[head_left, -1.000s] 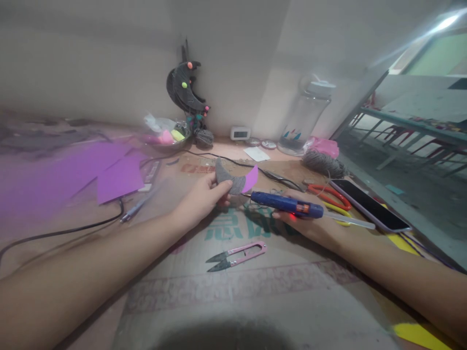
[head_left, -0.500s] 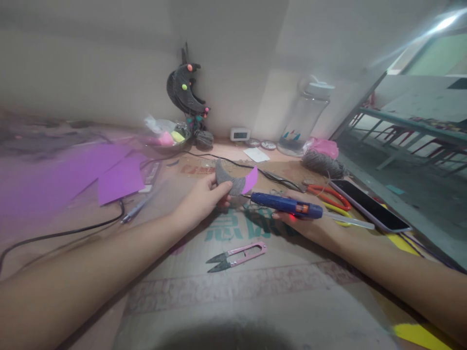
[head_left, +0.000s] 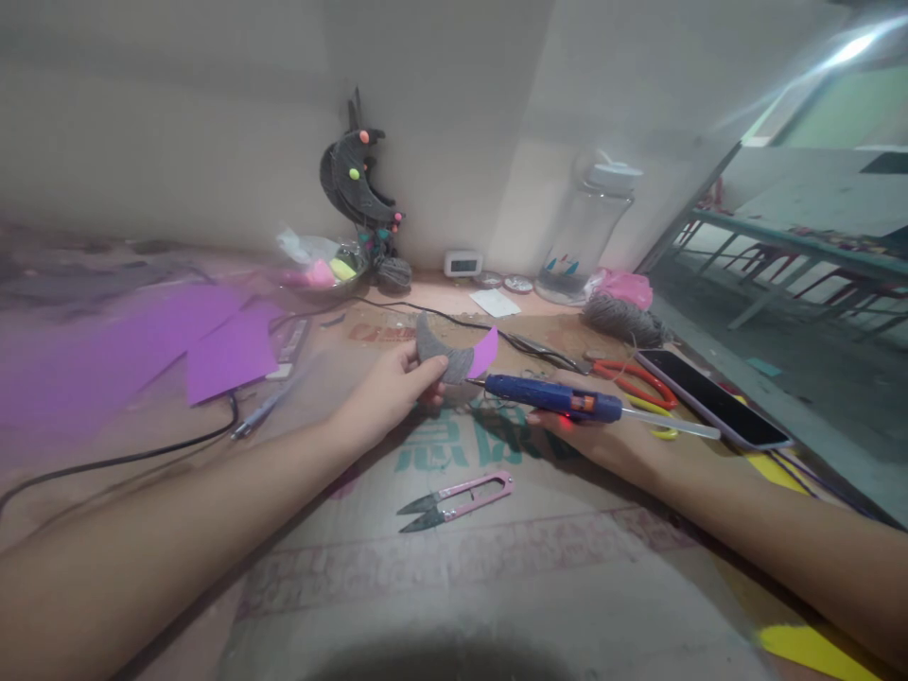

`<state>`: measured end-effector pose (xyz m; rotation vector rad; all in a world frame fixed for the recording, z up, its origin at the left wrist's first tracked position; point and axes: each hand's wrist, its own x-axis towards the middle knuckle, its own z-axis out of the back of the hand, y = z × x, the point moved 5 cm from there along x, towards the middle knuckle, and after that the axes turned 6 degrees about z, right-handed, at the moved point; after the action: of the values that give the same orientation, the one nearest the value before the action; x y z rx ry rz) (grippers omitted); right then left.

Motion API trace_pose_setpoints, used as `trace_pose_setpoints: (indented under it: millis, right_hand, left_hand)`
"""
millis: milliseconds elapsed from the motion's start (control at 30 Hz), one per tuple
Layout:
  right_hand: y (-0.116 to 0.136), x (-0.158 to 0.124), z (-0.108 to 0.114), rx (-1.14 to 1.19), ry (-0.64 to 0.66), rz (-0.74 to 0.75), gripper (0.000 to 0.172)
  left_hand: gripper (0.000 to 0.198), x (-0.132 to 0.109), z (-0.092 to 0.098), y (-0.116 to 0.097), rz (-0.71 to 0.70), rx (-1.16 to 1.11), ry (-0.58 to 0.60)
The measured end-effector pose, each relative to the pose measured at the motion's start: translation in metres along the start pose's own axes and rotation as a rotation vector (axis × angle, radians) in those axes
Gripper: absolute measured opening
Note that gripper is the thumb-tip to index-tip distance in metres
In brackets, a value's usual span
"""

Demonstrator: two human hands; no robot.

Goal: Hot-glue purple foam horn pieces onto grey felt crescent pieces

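Pinched in my left hand (head_left: 408, 376) is a crescent moon (head_left: 454, 362), mostly wrapped in grey yarn, with a bare purple tip pointing up and right. My right hand (head_left: 567, 427) is closed around a blue glue gun (head_left: 553, 395), its red light lit and a clear glue stick (head_left: 673, 422) sticking out of the back. The nozzle is at the lower edge of the crescent, where yarn meets purple; whether it touches I cannot tell. Pink-handled thread snips (head_left: 458, 501) lie on the board below both hands.
A phone (head_left: 713, 397), orange-handled scissors (head_left: 635, 376) and grey yarn (head_left: 622, 322) lie on the right. Behind stand a water bottle (head_left: 585, 232) and a small digital clock (head_left: 463, 264). Purple sheets (head_left: 231, 355) and a pen (head_left: 262, 411) are at left. A finished-looking grey moon (head_left: 355, 180) rests against the wall.
The whole view has shifted slightly, with things appearing a little further left. Both hands, the crescent and the glue gun keep nearly the same positions relative to each other.
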<state>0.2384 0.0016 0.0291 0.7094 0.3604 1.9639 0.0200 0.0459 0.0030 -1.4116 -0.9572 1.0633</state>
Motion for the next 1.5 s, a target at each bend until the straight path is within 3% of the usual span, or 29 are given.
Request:
trace_pose_setpoints:
  millis: [567,1267,1500]
  right_hand:
    - [-0.002,0.002,0.003,-0.005,-0.052,-0.082,0.025]
    - [0.009,0.005,0.014,-0.123,-0.085,-0.039,0.019]
    - [0.000,0.005,0.012,-0.062,-0.102,-0.047,0.020]
  left_hand:
    - [0.014,0.000,0.000,0.000,-0.029,-0.009,-0.001]
    - [0.017,0.002,0.000,0.002,-0.051,0.033,0.041]
    - [0.017,-0.001,-0.002,-0.003,-0.065,0.068,0.031]
